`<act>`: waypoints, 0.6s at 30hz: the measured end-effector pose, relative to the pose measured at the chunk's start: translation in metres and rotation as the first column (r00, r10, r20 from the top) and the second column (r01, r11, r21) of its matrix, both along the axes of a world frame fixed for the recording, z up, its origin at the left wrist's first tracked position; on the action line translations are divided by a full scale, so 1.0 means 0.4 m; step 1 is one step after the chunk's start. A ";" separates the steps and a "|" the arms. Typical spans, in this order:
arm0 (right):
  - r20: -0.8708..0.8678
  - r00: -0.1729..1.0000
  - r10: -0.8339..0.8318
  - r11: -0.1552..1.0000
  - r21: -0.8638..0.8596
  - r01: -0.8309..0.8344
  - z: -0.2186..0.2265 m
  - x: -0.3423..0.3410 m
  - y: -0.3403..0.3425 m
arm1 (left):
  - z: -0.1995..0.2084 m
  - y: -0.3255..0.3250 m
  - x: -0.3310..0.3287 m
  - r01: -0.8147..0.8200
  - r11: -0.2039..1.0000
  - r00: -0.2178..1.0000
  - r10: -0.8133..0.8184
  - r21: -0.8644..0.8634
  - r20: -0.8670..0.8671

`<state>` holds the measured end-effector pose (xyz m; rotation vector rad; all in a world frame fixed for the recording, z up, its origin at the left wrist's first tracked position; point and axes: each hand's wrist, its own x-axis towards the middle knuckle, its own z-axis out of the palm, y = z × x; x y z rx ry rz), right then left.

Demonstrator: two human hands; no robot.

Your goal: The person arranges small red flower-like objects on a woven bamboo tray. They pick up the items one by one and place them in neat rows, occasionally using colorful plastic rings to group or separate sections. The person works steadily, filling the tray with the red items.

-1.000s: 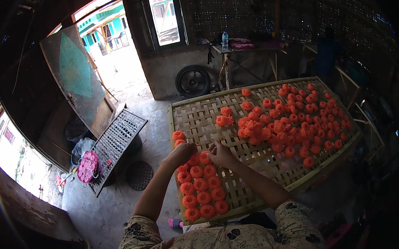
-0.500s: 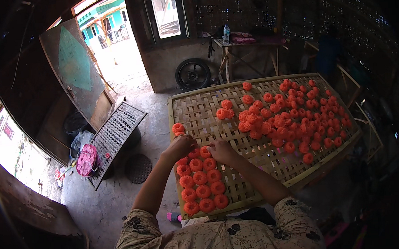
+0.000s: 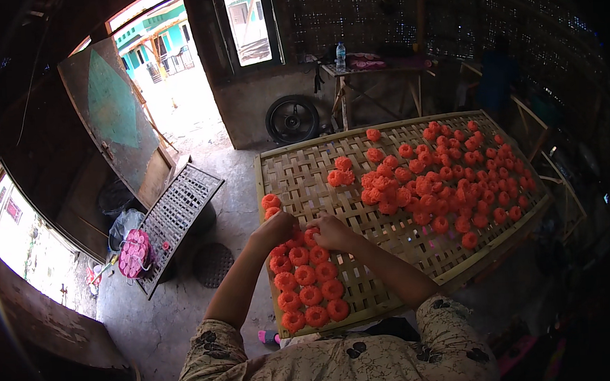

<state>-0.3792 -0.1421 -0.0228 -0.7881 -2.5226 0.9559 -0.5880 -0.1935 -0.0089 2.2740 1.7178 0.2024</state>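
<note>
Orange ruffled rings point(image 3: 311, 295) lie in close rows at the near left corner of a woven bamboo tray point(image 3: 364, 270). At the far end of these rows, my left hand point(image 3: 277, 229) bends over the rings with its fingers curled down; its fingertips are hidden. Just right of it, my right hand point(image 3: 335, 233) pinches an orange ring point(image 3: 312, 236) at the edge of the rows. A pair of rings point(image 3: 270, 203) lies beyond my left hand along the tray's left rim. Many more rings point(image 3: 429, 191) are heaped and scattered over the tray's right half.
A slatted rack point(image 3: 182, 211) stands on the floor to the left, with a pink round bundle point(image 3: 135, 253) at its near end. Beyond the tray are a wheel point(image 3: 291, 119) against the wall and a table holding a water bottle point(image 3: 340, 56). An open door point(image 3: 111, 111) is at far left.
My hands have closed in on the far end of the rows, the right one moving slightly down and its fingers gathering at a ring. The whole view has shifted a little.
</note>
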 end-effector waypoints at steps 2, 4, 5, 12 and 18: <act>-0.048 0.999 -0.003 1.000 0.000 0.003 -0.008 -0.007 -0.005 | -0.027 0.005 -0.026 0.069 0.996 0.998 -0.069 0.050 0.010; -0.090 0.996 -0.029 0.999 0.026 0.032 -0.009 0.000 -0.006 | -0.002 0.003 -0.007 -0.035 0.999 0.999 0.035 -0.015 0.004; -0.107 0.994 -0.036 0.999 0.035 0.040 -0.004 0.014 -0.002 | 0.010 0.003 0.002 -0.086 0.995 0.996 0.086 -0.048 -0.003; -0.218 0.900 -0.377 0.920 0.027 0.391 0.108 0.202 0.184 | 0.127 0.077 0.128 -0.096 0.967 0.990 0.068 0.237 0.125; -0.159 0.978 -0.137 0.771 0.603 0.206 0.026 0.339 0.394 | 0.103 0.233 0.315 0.088 0.958 0.938 -0.173 0.274 0.301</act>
